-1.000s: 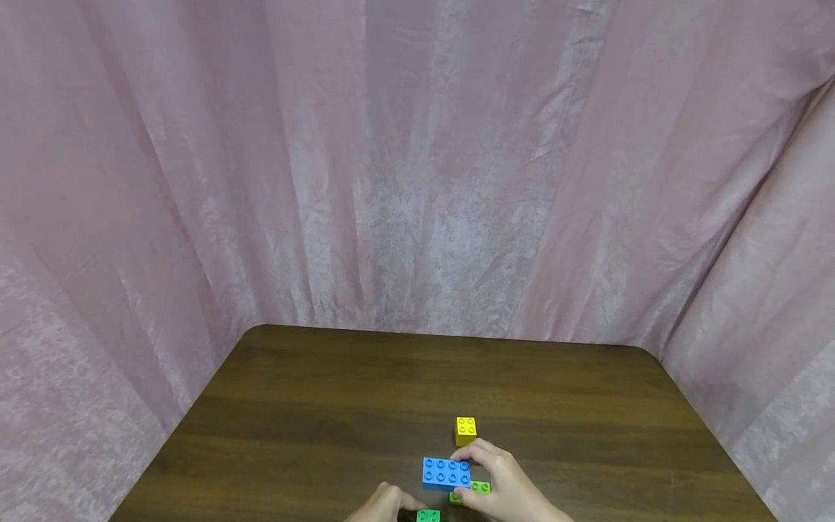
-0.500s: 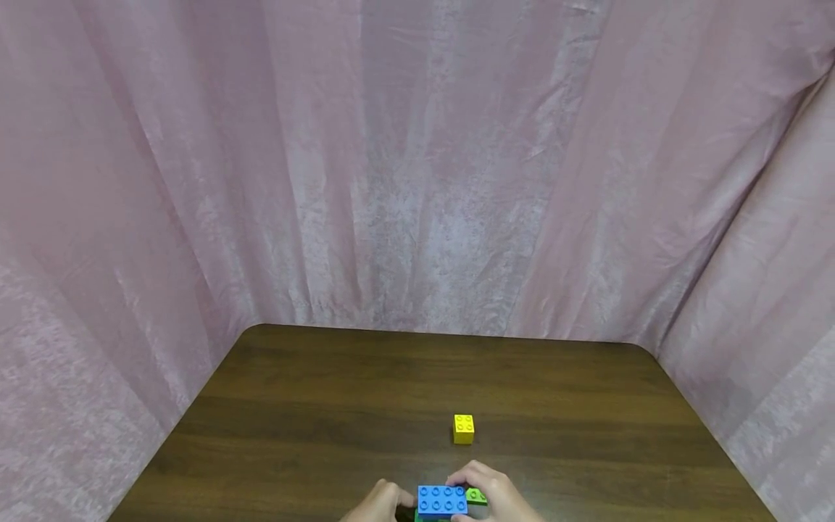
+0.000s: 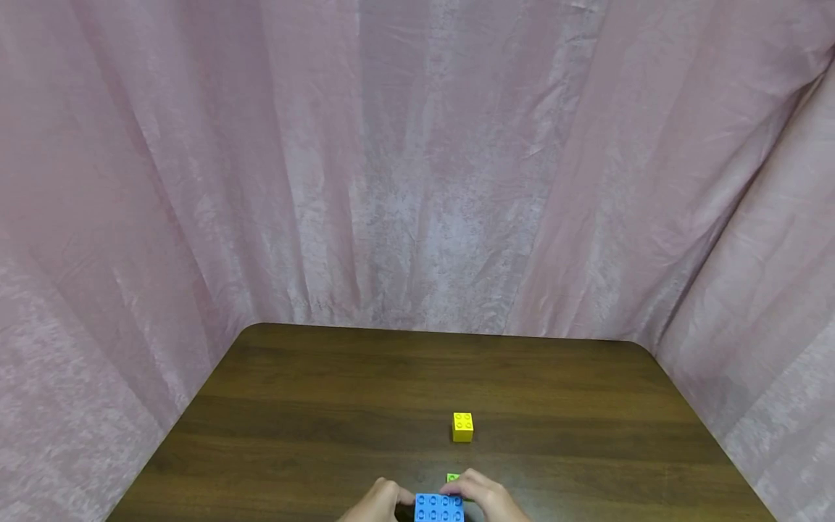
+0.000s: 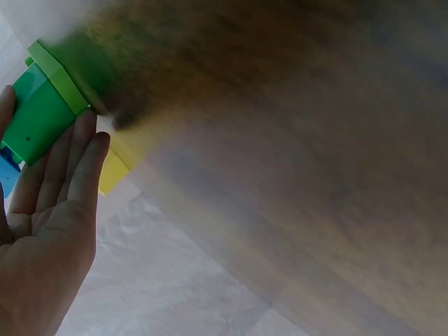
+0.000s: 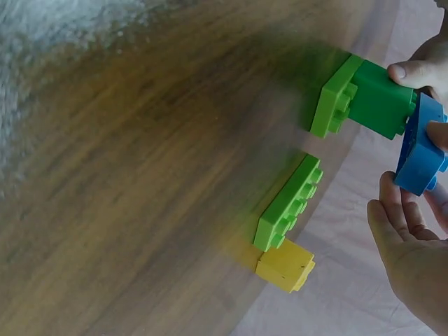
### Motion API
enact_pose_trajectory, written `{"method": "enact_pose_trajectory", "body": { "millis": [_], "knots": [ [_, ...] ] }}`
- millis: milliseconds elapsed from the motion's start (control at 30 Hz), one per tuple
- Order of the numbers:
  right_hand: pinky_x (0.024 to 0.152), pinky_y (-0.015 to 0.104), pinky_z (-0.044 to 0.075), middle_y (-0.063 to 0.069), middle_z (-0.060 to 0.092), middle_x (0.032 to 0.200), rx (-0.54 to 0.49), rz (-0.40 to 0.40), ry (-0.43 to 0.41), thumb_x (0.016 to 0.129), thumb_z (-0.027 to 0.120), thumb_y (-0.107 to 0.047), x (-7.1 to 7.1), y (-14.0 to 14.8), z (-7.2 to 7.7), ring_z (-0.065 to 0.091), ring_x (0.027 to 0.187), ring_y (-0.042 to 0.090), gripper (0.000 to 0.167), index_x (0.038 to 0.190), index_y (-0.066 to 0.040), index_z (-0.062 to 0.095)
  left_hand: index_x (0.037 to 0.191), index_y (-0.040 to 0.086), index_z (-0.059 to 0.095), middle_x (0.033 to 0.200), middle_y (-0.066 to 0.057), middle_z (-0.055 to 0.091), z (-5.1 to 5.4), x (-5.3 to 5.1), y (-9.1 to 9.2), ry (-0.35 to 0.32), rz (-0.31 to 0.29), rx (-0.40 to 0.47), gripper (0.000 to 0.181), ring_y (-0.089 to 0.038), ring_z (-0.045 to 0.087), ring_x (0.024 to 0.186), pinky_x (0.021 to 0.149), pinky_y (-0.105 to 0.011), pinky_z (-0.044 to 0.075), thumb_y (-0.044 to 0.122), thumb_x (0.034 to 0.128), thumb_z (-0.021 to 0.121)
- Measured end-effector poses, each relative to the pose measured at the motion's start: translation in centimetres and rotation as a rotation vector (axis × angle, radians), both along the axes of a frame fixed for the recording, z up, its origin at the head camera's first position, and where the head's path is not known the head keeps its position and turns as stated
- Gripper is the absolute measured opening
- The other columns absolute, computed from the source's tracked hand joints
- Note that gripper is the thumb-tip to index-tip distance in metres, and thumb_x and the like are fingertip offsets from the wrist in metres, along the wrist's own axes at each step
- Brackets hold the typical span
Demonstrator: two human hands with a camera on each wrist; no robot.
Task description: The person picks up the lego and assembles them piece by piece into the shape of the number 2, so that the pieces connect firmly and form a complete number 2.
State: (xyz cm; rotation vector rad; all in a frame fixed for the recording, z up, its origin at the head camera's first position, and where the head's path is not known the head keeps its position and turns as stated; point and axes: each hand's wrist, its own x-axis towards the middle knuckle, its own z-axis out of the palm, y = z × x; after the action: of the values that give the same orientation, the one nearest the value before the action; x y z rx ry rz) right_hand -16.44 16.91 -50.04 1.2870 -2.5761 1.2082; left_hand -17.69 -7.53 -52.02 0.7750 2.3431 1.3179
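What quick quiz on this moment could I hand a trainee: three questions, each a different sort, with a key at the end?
1. Open question: which hand is pinching the blue brick?
2. True or false: in the head view, the yellow brick stands apart from the left hand, not touching it.
3. Multiple choice: in the right wrist view, what does the dark green brick sit on?
a) the yellow brick
b) a light green brick
c) the blue brick

Key:
1. The right hand.
2. True.
3. b
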Motion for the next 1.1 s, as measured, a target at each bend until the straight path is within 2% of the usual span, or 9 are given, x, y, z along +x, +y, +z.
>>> {"method": "enact_pose_trajectory", "body": {
  "millis": [133,233,333,500,600,700,833,933,1100],
  "knots": [
    [0.078,0.018,0.048,0.003,0.063,0.103,0.033,-0.019,-0.082,0.084,0.077,-0.029,0.2,0.0,0.3,0.054,0.097,-0.003,0.042,0.118,-0.006,0.065,0.100,-0.003,0.075,0.097,-0.016,0.076,0.1,-0.2,-0.1,0.002,-0.002,-0.009,0.029,0.004,0.058,0.082,0.073,-0.017,0.050,0.012,0.0758,0.082],
    [0.078,0.018,0.047,0.002,0.063,0.104,0.045,-0.021,-0.147,0.085,0.075,-0.029,0.3,0.1,0.4,0.052,0.097,-0.005,0.042,0.119,-0.007,0.065,0.103,-0.002,0.075,0.101,-0.017,0.075,0.2,-0.3,-0.1,-0.024,0.004,-0.016,0.032,0.002,0.061,0.088,0.076,-0.018,0.051,0.014,0.0762,0.082],
    [0.077,0.017,0.047,0.003,0.062,0.102,0.045,-0.011,-0.162,0.086,0.074,-0.028,0.3,0.1,0.4,0.050,0.096,-0.007,0.041,0.119,-0.006,0.065,0.103,-0.001,0.075,0.101,-0.017,0.075,0.1,-0.3,-0.1,-0.037,0.000,-0.014,0.032,0.002,0.062,0.088,0.076,-0.018,0.051,0.014,0.0764,0.082],
    [0.074,0.016,0.046,0.004,0.062,0.099,0.025,0.010,-0.076,0.086,0.074,-0.026,0.3,0.1,-0.1,0.050,0.094,-0.008,0.039,0.117,-0.003,0.065,0.104,-0.001,0.075,0.101,-0.016,0.075,-0.1,-0.3,-0.1,-0.004,-0.016,-0.001,0.031,0.003,0.062,0.089,0.076,-0.017,0.051,0.013,0.0763,0.082],
    [0.073,0.016,0.047,0.004,0.062,0.097,-0.005,0.028,0.038,0.086,0.074,-0.025,0.0,0.1,-0.6,0.053,0.093,-0.005,0.038,0.115,-0.003,0.066,0.104,0.001,0.075,0.100,-0.013,0.076,-0.3,-0.3,0.0,0.034,-0.026,0.004,0.031,0.004,0.063,0.089,0.077,-0.016,0.051,0.014,0.0768,0.081],
    [0.072,0.016,0.048,0.005,0.062,0.096,-0.024,0.041,0.097,0.086,0.074,-0.025,-0.1,0.1,-0.9,0.055,0.093,-0.002,0.036,0.113,-0.002,0.066,0.102,0.001,0.076,0.097,-0.011,0.077,-0.4,-0.3,0.0,0.068,-0.041,0.015,0.029,0.004,0.063,0.087,0.075,-0.015,0.051,0.015,0.0776,0.080],
    [0.073,0.017,0.049,0.005,0.062,0.097,-0.027,0.042,0.053,0.086,0.075,-0.023,0.0,0.0,-0.6,0.055,0.094,-0.002,0.036,0.113,-0.001,0.067,0.101,-0.003,0.074,0.093,-0.011,0.077,-0.3,-0.4,-0.1,0.050,-0.060,0.013,0.028,0.004,0.063,0.083,0.072,-0.015,0.051,0.014,0.0785,0.079],
    [0.073,0.018,0.049,0.005,0.062,0.096,-0.035,0.044,0.037,0.086,0.075,-0.022,0.1,-0.1,-0.4,0.055,0.094,-0.003,0.036,0.113,-0.001,0.067,0.102,-0.004,0.071,0.092,-0.010,0.076,-0.2,-0.4,-0.1,0.010,-0.065,-0.001,0.030,0.004,0.063,0.083,0.072,-0.016,0.051,0.013,0.0787,0.079],
    [0.073,0.018,0.048,0.006,0.061,0.095,-0.040,0.051,0.017,0.086,0.075,-0.020,0.0,-0.1,-0.4,0.053,0.093,-0.004,0.035,0.113,0.001,0.067,0.101,-0.004,0.071,0.090,-0.010,0.075,0.1,-0.4,-0.1,0.008,-0.069,-0.009,0.029,0.004,0.062,0.081,0.071,-0.017,0.051,0.013,0.0791,0.078]
  ]
}}
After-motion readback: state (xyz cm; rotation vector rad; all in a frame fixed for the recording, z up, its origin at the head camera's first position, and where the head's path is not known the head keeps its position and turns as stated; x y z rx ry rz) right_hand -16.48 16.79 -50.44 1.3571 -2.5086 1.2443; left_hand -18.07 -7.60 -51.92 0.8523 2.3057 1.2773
